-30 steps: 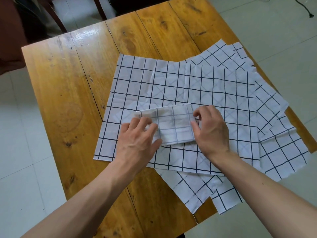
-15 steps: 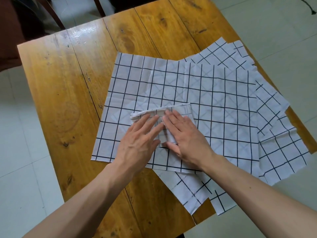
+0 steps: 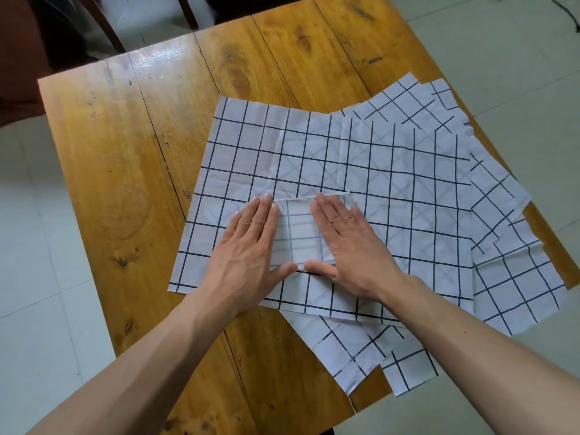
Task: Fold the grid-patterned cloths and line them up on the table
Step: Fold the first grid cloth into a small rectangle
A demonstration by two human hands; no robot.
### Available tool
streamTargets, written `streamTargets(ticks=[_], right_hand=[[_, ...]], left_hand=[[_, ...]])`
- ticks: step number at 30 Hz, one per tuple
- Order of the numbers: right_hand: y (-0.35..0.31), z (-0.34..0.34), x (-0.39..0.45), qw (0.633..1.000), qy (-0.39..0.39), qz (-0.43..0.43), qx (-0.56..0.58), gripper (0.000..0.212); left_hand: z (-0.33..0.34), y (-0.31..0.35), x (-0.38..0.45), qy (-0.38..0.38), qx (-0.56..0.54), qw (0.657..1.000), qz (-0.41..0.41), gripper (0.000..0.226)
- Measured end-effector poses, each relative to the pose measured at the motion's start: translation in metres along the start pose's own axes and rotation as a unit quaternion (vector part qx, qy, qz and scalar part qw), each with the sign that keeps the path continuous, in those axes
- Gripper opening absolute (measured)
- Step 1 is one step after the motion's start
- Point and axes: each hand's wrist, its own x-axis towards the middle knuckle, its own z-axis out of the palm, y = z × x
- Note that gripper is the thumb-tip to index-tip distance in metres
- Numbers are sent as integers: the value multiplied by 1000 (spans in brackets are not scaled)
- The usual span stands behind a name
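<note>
both hands lie flat, fingers straight, on a small folded cloth (image 3: 301, 237) that sits on top of the spread-out grid-patterned cloths near the front middle of the wooden table (image 3: 125, 158). the left hand (image 3: 251, 246) covers the folded cloth's left edge and the right hand (image 3: 348, 246) covers its right edge, palms down and pressing, with a strip of the folded piece showing between them. the two thumbs point toward each other along the near edge and almost meet, though whether they touch cannot be told. under the folded piece, the top flat cloth (image 3: 314, 152) lies open, and more unfolded cloths (image 3: 514, 277) fan out beneath it to the right and toward the near edge, some corners hanging past the table's rim. pale floor tiles (image 3: 31, 277) surround the table, and dark chair legs (image 3: 106, 26) stand beyond its far side.
</note>
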Motion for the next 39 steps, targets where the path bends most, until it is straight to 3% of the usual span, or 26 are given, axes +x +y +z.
streamTargets(ticks=[9, 12, 15, 19, 26, 31, 34, 39], right_hand=[[18, -8, -11, 999, -27, 33, -2, 94], [17, -12, -10, 999, -26, 35, 17, 99], [14, -16, -10, 999, 20, 28, 32, 103], [4, -18, -17, 993, 111, -10, 24, 86], [1, -15, -25, 991, 63, 49, 103, 111], [1, -17, -26, 992, 54, 43, 101, 112], [1, -17, -25, 992, 81, 32, 88, 98], [3, -27, -32, 967, 221, -19, 122, 32]], left_hand=[[-11, -5, -5, -30, -23, 999, -25, 96], [-14, -7, -9, 25, 1, 999, 22, 89], [-10, -4, -12, 86, 17, 990, 107, 65], [-8, -5, -12, 77, -4, 990, 116, 57], [-21, 5, -10, 51, 33, 992, 115, 55], [-20, 9, -14, 71, 37, 990, 116, 41], [-21, 10, -10, 122, 2, 987, 101, 24], [-48, 12, -13, 187, -60, 979, 63, 11]])
